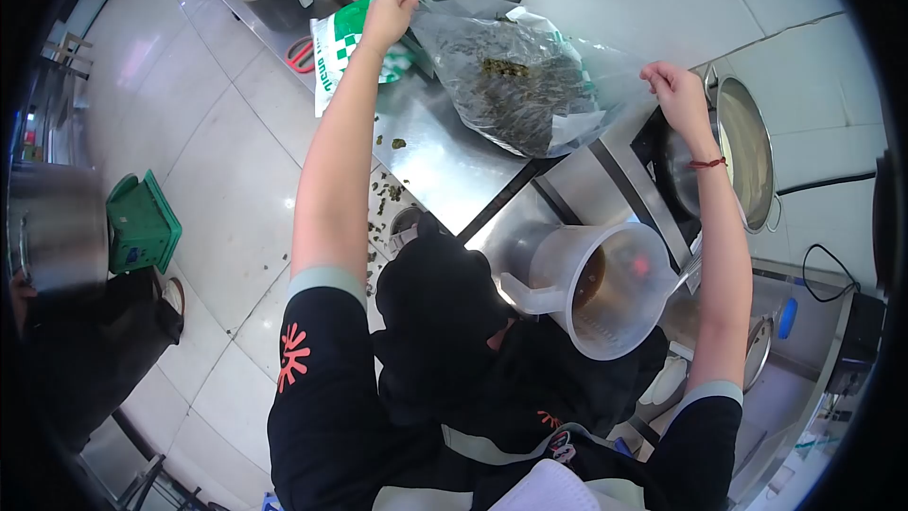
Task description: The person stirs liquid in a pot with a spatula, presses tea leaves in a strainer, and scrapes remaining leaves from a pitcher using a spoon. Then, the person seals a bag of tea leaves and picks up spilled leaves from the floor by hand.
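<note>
Head view shows a clear bag [515, 109] of dark leaf, its underside at the worktop [421, 156], its upper plastic drawn wide between two hands. The left hand [392, 17] has a pinching grip on the near-left corner, beside a green packet [333, 61]; the right hand [673, 95] pinches the far-right corner, near a pan [747, 147] right of the bag. Whether the bag's mouth is parted cannot be told. The thin film looks taut, so a hard or uneven pull could tear it or slip one corner free, probably spilling leaf. Dark bits [391, 192] lie on the floor, left of and below the bag. A jug [605, 293] of brown liquid stands on the body side of the bag; a lowered right forearm might knock it, and falling leaf could land inside.
</note>
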Demonstrator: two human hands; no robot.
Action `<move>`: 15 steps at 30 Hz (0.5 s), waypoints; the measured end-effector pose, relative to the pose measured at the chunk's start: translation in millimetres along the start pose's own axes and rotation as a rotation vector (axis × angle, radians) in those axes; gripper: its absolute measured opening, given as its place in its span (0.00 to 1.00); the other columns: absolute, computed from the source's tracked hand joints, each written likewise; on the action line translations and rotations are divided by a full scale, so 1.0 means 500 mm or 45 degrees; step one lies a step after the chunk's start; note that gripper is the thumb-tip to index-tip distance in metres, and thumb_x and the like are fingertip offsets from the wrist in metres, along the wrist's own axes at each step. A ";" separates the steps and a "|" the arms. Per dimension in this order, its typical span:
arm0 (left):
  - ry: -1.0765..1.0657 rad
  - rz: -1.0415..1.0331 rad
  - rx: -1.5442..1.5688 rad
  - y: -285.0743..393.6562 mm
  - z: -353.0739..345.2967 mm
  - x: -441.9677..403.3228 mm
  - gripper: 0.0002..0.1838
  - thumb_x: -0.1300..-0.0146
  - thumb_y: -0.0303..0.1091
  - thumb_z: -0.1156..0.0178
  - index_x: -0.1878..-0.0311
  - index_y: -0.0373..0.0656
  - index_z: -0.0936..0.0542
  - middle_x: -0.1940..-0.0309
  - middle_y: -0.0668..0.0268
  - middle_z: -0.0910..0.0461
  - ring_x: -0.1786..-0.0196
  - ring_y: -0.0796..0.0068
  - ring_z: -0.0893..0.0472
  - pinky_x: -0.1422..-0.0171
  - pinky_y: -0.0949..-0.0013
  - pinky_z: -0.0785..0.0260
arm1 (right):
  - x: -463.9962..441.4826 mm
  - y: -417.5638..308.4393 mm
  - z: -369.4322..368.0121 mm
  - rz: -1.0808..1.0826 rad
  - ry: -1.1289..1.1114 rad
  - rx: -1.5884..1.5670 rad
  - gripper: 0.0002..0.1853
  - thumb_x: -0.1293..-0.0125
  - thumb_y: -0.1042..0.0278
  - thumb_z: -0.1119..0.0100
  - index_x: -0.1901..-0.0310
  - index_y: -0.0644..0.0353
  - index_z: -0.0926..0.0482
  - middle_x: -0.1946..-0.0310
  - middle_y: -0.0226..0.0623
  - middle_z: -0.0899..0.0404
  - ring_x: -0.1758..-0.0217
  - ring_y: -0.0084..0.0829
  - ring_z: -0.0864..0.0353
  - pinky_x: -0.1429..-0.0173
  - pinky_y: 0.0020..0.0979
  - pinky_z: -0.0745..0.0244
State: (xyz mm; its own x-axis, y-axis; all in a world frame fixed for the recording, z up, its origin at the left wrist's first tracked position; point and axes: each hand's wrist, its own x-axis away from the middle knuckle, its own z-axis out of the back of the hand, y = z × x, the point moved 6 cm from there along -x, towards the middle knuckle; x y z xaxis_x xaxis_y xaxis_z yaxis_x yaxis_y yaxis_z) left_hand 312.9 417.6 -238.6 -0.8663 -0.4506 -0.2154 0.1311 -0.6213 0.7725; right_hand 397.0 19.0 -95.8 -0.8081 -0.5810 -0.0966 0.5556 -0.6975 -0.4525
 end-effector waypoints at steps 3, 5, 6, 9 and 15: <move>0.202 0.206 0.261 0.025 0.031 0.024 0.23 0.39 0.49 0.45 0.58 0.34 0.20 0.72 0.60 0.19 0.71 0.71 0.20 0.60 0.70 0.28 | 0.001 0.015 -0.007 -0.013 -0.010 -0.043 0.08 0.38 0.70 0.47 0.64 0.64 0.20 0.80 0.35 0.23 0.76 0.23 0.26 0.67 0.24 0.31; -0.158 0.641 0.292 0.081 0.045 0.076 0.25 0.40 0.51 0.46 0.66 0.33 0.18 0.79 0.60 0.22 0.77 0.72 0.22 0.70 0.70 0.29 | 0.002 0.020 -0.010 -0.030 -0.005 -0.084 0.08 0.38 0.69 0.46 0.64 0.64 0.20 0.80 0.34 0.24 0.76 0.22 0.26 0.67 0.24 0.31; -0.338 0.557 0.142 0.089 0.032 0.083 0.26 0.39 0.51 0.47 0.66 0.32 0.19 0.80 0.62 0.24 0.81 0.75 0.25 0.75 0.74 0.31 | 0.003 0.018 -0.009 -0.037 -0.012 -0.095 0.08 0.38 0.69 0.46 0.64 0.64 0.20 0.80 0.34 0.23 0.75 0.21 0.26 0.67 0.24 0.31; -0.324 0.466 0.437 0.069 0.005 0.057 0.18 0.38 0.44 0.43 0.64 0.35 0.19 0.82 0.67 0.26 0.81 0.81 0.27 0.76 0.78 0.33 | 0.022 -0.008 -0.005 0.000 -0.033 -0.177 0.08 0.38 0.70 0.46 0.63 0.64 0.20 0.78 0.33 0.22 0.73 0.21 0.25 0.66 0.23 0.31; -0.275 0.129 0.385 0.233 0.069 -0.018 0.17 0.36 0.40 0.47 0.58 0.33 0.21 0.78 0.65 0.23 0.76 0.78 0.23 0.72 0.75 0.29 | 0.059 -0.116 0.080 0.247 0.141 -0.263 0.08 0.38 0.73 0.47 0.62 0.64 0.20 0.74 0.32 0.21 0.71 0.20 0.26 0.62 0.22 0.30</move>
State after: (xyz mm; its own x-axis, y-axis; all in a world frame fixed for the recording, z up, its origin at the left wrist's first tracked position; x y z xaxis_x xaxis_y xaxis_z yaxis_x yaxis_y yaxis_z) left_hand 319.2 371.3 -125.8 -0.9421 -0.3345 -0.0230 0.1011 -0.3489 0.9317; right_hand 348.8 25.8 -37.1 -0.7132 -0.6381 -0.2901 0.6597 -0.4711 -0.5856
